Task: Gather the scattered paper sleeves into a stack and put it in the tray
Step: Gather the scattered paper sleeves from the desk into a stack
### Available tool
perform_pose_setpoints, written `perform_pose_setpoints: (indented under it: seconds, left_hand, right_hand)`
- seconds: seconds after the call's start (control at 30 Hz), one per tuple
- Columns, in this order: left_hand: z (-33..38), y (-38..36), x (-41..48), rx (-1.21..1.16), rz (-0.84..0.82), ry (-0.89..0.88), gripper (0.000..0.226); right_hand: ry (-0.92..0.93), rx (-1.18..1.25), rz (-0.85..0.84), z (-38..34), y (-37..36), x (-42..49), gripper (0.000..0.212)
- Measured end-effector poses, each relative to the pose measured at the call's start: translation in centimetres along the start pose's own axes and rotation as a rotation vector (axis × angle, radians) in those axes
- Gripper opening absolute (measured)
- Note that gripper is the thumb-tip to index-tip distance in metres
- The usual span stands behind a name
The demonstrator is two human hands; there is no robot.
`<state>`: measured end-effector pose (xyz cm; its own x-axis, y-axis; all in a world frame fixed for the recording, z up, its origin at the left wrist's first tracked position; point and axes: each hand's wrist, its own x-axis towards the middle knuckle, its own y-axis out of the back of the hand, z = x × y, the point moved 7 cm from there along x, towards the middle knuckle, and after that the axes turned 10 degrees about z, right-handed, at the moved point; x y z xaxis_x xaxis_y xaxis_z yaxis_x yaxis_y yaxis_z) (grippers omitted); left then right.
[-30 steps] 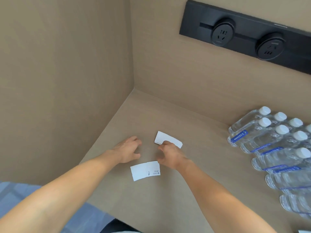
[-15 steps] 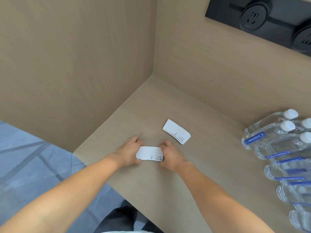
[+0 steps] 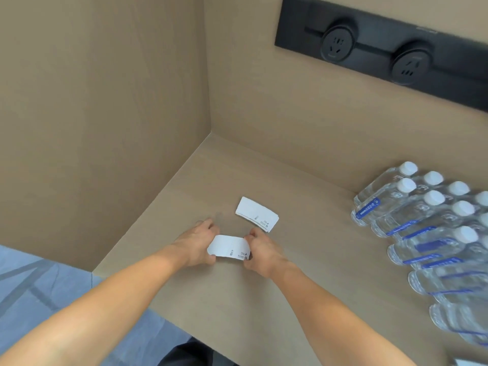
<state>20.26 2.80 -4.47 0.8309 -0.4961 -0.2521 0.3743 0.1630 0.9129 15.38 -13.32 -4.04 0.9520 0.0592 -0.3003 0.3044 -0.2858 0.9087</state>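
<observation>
A small white stack of paper sleeves (image 3: 229,247) is held between both hands just above the tan tabletop. My left hand (image 3: 194,244) grips its left end and my right hand (image 3: 260,250) grips its right end. Another white pile of paper sleeves (image 3: 256,213) lies flat on the table just beyond my right hand, apart from it. No tray can be made out; only a pale corner of something (image 3: 470,362) shows at the bottom right edge.
Several clear water bottles (image 3: 422,225) with white caps and blue labels lie packed along the right. Tan walls close the left and back, meeting in a corner. A black socket panel (image 3: 375,48) is mounted on the back wall. The table's front-left edge (image 3: 126,294) drops to a blue floor.
Both hands closed on the near sleeves and lifted them off the table as one held stack. The far pile stayed where it was. The camera view shifted.
</observation>
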Motion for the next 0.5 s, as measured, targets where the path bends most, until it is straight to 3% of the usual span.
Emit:
perform_pose_setpoints:
  seconds: [0.17,0.33,0.5]
  left_hand:
    - [2.4,3.3,4.0,-0.033,-0.031,-0.073,0.041]
    - [4.6,5.3,7.4,0.014,-0.057,-0.165,0.051]
    - [6.1,6.3,10.0,0.064,-0.08,-0.234,0.039]
  right_hand:
    - [-0.116,0.022,0.098,2.2,3.4,0.9,0.044]
    - [-0.229,0.063,0.176,4.4,5.3,1.9,0.045]
    - [-0.323,0.091,0.221,5.9,6.2,2.9,0.047]
